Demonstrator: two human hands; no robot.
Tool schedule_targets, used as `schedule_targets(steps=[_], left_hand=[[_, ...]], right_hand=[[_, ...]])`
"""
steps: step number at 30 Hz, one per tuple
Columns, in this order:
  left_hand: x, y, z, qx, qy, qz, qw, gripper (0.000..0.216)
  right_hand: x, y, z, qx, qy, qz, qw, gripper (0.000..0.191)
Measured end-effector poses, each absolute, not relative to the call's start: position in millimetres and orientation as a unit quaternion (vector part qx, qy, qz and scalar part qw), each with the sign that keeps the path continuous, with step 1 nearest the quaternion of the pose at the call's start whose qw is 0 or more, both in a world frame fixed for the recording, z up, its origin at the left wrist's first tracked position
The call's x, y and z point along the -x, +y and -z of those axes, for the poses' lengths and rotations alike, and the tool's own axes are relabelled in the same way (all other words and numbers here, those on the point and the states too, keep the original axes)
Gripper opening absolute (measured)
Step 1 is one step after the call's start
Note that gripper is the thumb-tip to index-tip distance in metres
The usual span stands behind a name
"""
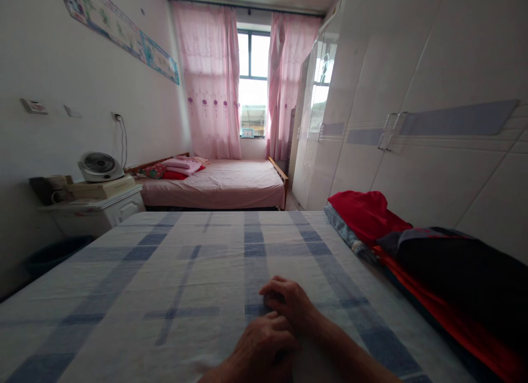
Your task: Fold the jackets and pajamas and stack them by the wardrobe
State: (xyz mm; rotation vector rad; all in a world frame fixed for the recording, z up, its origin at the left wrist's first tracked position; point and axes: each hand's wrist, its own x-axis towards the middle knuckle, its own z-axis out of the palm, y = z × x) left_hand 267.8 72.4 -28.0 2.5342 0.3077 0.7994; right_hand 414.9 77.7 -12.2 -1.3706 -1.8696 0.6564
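Observation:
Both hands rest close together near the front middle of a bed spread with a white and blue checked sheet (177,284). My left hand (264,342) is nearer to me, back upward, its fingers curled in and partly hidden. Just beyond it lies my right hand (289,300), with bent fingers drawn together over a blue stripe of the sheet. No object shows in either hand, though the undersides of both palms are out of sight.
Folded clothes lie along the bed's right edge: a red garment (371,212), a black one (462,284) and jeans (344,229). White wardrobes (371,168) line the right wall. A fan (100,166) stands on a cabinet (124,207) at left. Behind is a pink-covered bed (231,179).

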Motion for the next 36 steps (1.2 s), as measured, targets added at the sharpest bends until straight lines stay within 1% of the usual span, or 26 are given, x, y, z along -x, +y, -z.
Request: schedule_targets(steps=[14, 23, 32, 36], left_hand=[[-266.0, 69.7, 19.5, -0.922, 0.118, -0.281, 0.24, 0.018], [-268.1, 75.4, 31.6, -0.922, 0.097, -0.303, 0.22, 0.021], [-272.3, 84.5, 44.6, -0.938, 0.075, -0.297, 0.163, 0.008], [-274.6, 87.9, 47.6, -0.938, 0.06, -0.301, 0.164, 0.01]], right_hand=[[-415.0, 78.2, 12.9, 0.524, -0.728, -0.255, 0.361, 0.027], [-414.0, 77.5, 11.6, 0.535, -0.724, -0.254, 0.355, 0.027], [-413.0, 76.6, 9.5, 0.533, -0.718, -0.264, 0.362, 0.028], [-412.8, 78.4, 10.6, 0.539, -0.721, -0.256, 0.354, 0.029]])
